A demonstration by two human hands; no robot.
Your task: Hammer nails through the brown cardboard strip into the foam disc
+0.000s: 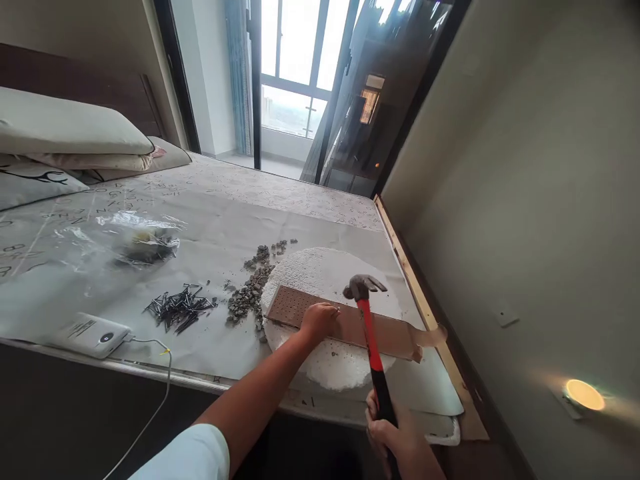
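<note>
My right hand [395, 433] is wrapped round the black grip of a claw hammer [371, 333] with a red shaft. Its steel head hangs just above a brown perforated board [350, 325]. The board lies across a round white foam disc [325, 273] on the covered bed. My left hand [319, 319] is closed in a pinch and rests on the board, left of the hammer head. What it pinches is too small to make out.
A pile of dark nails [179, 308] and a trail of grey gravel [250, 290] lie left of the disc. Further left are a crumpled clear plastic bag [143, 241], a white power bank [93, 335] with cable, and pillows [70, 127]. A wall runs close on the right.
</note>
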